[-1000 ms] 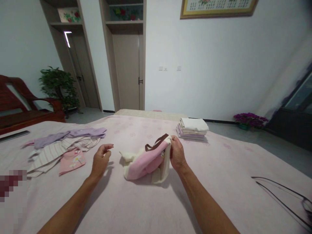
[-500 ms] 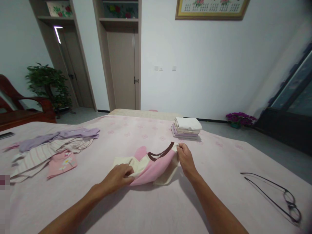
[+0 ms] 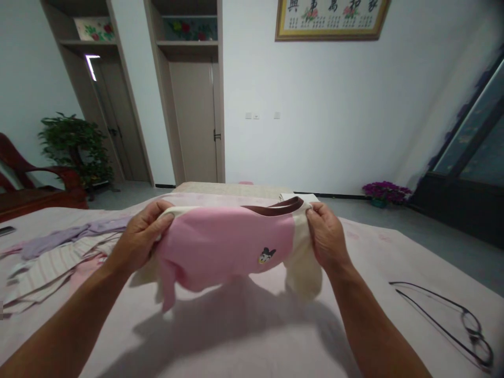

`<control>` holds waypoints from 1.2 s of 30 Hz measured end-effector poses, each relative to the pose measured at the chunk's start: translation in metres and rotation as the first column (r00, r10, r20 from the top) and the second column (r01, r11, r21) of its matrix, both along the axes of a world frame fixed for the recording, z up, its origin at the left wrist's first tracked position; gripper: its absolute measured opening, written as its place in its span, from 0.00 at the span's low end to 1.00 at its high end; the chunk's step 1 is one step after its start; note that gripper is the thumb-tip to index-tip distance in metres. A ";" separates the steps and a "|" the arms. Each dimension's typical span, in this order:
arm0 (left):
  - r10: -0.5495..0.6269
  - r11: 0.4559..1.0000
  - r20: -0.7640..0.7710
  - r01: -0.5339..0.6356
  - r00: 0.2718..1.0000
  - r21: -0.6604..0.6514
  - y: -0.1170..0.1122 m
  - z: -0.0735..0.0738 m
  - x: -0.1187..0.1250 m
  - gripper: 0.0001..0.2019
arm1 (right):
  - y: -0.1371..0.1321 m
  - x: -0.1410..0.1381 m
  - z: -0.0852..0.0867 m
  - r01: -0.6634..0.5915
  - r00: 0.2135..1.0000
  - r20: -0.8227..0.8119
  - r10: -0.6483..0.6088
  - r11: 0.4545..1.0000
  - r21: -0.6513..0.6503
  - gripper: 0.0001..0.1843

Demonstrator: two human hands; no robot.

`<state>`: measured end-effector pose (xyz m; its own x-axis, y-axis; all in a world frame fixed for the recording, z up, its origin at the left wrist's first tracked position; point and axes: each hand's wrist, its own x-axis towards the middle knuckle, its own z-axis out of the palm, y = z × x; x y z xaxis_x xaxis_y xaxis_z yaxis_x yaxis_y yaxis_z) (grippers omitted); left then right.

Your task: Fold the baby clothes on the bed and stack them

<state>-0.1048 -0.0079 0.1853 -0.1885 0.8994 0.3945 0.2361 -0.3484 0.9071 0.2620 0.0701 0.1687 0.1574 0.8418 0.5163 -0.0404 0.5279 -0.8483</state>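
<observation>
Stretched between my two hands is a child's pink shirt (image 3: 224, 244) with cream sleeves, a brown neckband and a small duck-face print. It hangs above the pink bedspread (image 3: 244, 341) and casts a shadow there. My left hand (image 3: 151, 226) pinches the cream cloth at the shirt's left end, thumb on top. At the other end, my right hand (image 3: 325, 228) grips the cream shoulder beside the neckband. The lower part of the shirt sags in folds. Behind the right shoulder, only the top of a white folded stack (image 3: 309, 198) shows.
Unfolded clothes (image 3: 59, 262), striped, lilac and pink, lie in a heap on the left. Black-framed glasses (image 3: 470, 331) rest with temples spread at the right. A phone (image 3: 7, 230) is at the far left edge. Beyond the bed stand a wooden chair (image 3: 51, 184) and purple flowers (image 3: 386, 191).
The shirt has been lifted off the bedspread and spread wide, its printed front now facing me. My left hand moved up and left; my right hand rose slightly to the right.
</observation>
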 end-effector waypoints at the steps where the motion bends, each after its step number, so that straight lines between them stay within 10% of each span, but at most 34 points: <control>1: 0.011 1.000 -0.010 -0.011 1.000 0.014 -0.004 0.014 0.000 0.14 | -0.004 0.004 0.012 -0.008 1.000 -0.001 0.008 1.000 0.023 0.18; 4: 0.021 1.000 -0.101 -0.019 0.995 0.016 -0.004 0.040 0.000 0.13 | 0.000 0.018 0.038 -0.009 0.999 0.043 0.006 0.998 0.065 0.19; 7: 0.044 0.999 -0.359 -0.037 0.932 0.028 0.021 0.030 0.002 0.13 | 0.036 0.026 0.036 0.033 0.982 0.186 -0.039 0.999 0.033 0.18; 11: 0.228 0.973 -0.672 -0.181 0.705 0.141 0.073 -0.041 0.010 0.10 | 0.109 0.023 -0.014 0.185 0.811 0.574 -0.112 0.980 -0.071 0.13; 14: -0.031 0.995 -0.781 -0.058 0.624 -0.086 0.102 -0.103 0.015 0.08 | 0.146 0.018 -0.069 0.290 0.561 0.823 -0.088 0.952 -0.095 0.14; 18: -0.331 0.896 -0.677 -0.006 0.657 -0.444 0.122 -0.148 0.012 0.18 | 0.153 0.022 -0.127 0.283 0.464 0.884 0.054 0.937 -0.205 0.13; 23: -0.135 0.905 -0.796 -0.254 0.589 -0.341 0.143 -0.155 0.007 0.15 | 0.150 0.035 -0.155 0.354 0.375 0.921 0.111 0.900 -0.253 0.19; 31: -0.109 0.916 -0.812 -0.260 0.573 -0.307 0.162 -0.179 0.033 0.08 | 0.159 0.027 -0.161 0.360 0.328 0.938 0.109 0.904 -0.231 0.11; 36: -0.012 0.922 -0.765 -0.289 0.644 -0.257 0.165 -0.171 0.005 0.10 | 0.169 0.025 -0.151 0.347 0.350 0.936 0.031 0.924 -0.160 0.13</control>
<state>-0.0997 0.1574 0.0142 -0.1013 0.9841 0.1461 0.8955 0.0262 0.4443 0.2871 0.2390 0.0180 -0.1025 0.9793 0.1744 0.9071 0.1640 -0.3877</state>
